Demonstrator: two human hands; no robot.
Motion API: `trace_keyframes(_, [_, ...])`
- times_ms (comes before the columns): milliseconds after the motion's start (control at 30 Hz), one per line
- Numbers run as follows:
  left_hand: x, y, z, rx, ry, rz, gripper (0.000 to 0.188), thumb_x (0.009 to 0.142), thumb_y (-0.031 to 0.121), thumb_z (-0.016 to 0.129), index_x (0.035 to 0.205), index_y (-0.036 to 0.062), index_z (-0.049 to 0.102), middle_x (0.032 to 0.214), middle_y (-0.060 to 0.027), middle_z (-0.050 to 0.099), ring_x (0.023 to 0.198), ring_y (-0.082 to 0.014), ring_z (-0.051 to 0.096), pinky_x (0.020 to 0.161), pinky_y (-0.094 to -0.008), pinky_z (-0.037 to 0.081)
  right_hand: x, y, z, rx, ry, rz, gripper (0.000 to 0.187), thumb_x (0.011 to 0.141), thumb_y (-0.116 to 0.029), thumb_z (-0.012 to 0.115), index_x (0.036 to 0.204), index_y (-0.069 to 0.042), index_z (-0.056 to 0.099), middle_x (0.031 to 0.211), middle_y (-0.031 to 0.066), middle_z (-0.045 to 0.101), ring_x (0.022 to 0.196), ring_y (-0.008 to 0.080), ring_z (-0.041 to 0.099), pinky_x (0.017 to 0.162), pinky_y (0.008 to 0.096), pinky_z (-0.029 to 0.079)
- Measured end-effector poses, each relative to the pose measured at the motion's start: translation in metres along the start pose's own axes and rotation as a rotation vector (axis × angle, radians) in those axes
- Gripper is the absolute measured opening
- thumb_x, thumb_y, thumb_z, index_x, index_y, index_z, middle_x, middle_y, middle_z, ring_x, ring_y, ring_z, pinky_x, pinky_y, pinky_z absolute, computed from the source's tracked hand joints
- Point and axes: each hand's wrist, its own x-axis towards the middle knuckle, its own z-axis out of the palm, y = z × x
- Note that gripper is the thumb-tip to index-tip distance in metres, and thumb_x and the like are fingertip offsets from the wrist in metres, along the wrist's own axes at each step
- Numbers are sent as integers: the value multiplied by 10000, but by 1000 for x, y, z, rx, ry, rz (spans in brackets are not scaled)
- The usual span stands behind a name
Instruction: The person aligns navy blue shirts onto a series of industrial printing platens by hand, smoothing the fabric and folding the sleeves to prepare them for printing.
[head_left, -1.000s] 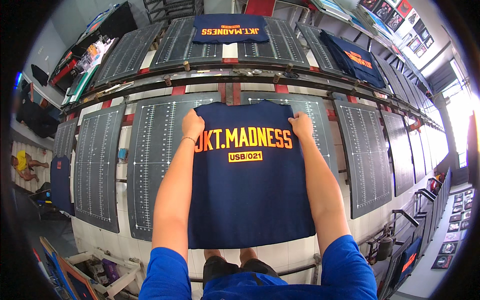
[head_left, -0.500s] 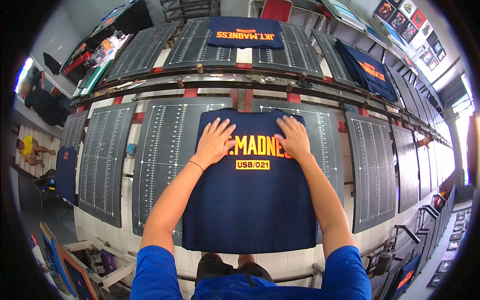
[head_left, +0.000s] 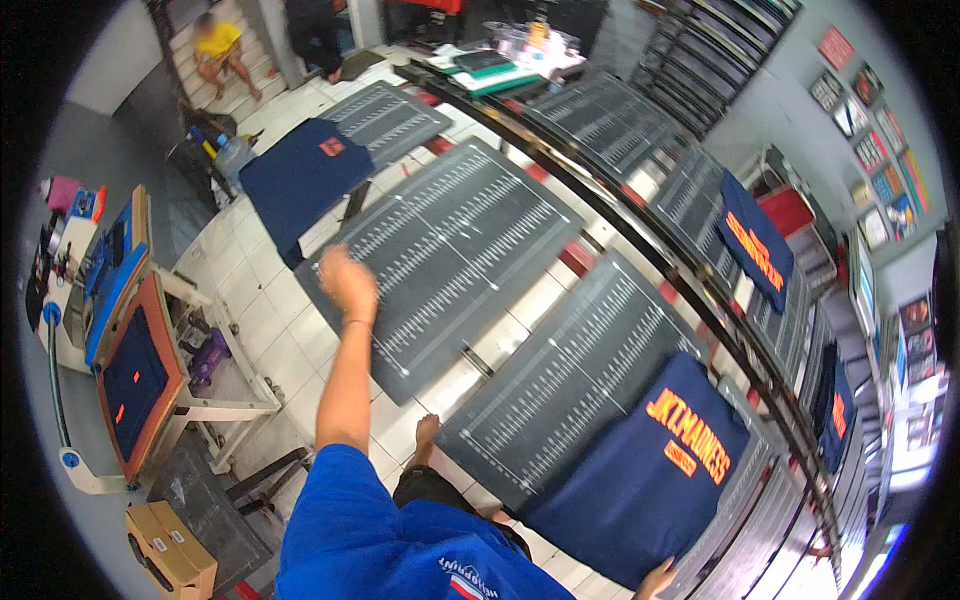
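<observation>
1. At the far left, an orange-framed panel [head_left: 148,318] leaned on a pale stand [head_left: 232,405], with a brown cardboard box [head_left: 185,560] below it at the lower left of the frame.
2. In the upper left, a person in a yellow shirt [head_left: 215,42] sat on pale steps.
3. Right of that person and lower, a plain-backed navy garment [head_left: 305,178] with a small orange patch hung over the end of a grey printing platen [head_left: 395,125].
4. Left of centre, the person's left hand [head_left: 348,285] was over the left corner of a second grey platen [head_left: 465,235], marked with white rulers. Blur hid its fingers: whether they were spread, closed or touching the board could not be told.
5. At centre, a third ruled platen [head_left: 560,375] slanted toward the lower right.
6. In the lower right, the navy shirt with orange lettering [head_left: 640,500] lay print up, covering part of that third platen.
7. At the shirt's bottom edge, the right hand [head_left: 657,578] showed only in part; its fingers met the cloth's edge, but how closed they were could not be told.
8. Farther right, a dark rail [head_left: 745,335] ran diagonally, and beyond it lay another navy shirt [head_left: 740,205].
</observation>
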Motion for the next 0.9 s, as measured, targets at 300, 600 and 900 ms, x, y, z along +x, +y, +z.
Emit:
trace_keyframes(300, [44, -311, 100, -131, -394, -513, 738, 778, 435, 755, 1406, 158, 488, 1364, -197, 493, 1288, -381, 447, 1037, -535, 380, -46, -202, -15, -280, -176, -74, 529, 936, -269, 572, 1265, 138, 499, 1230, 322, 560, 1166, 442, 521, 1023, 448, 397])
trace_keyframes(600, [224, -209, -29, -501, 56, -216, 221, 958, 147, 471, 1062, -18, 577, 802, -215, 623, 707, -318, 615, 686, -391, 475, -124, -562, 39, 424, -519, -677, 348, 911, -91, 580, 1232, 42, 556, 1200, 173, 619, 1125, 251, 589, 975, 339, 449])
trace_keyframes(900, [267, 72, -191, -1544, -671, -427, 491, 962, 253, 600, 1347, -36, 508, 1335, -84, 576, 1229, -170, 528, 1061, -295, 363, -387, -808, -49, 934, -915, -1513, 1208, 651, -432, 876, 1502, 41, 160, 1541, 264, 232, 1445, 372, 226, 1186, 426, 203])
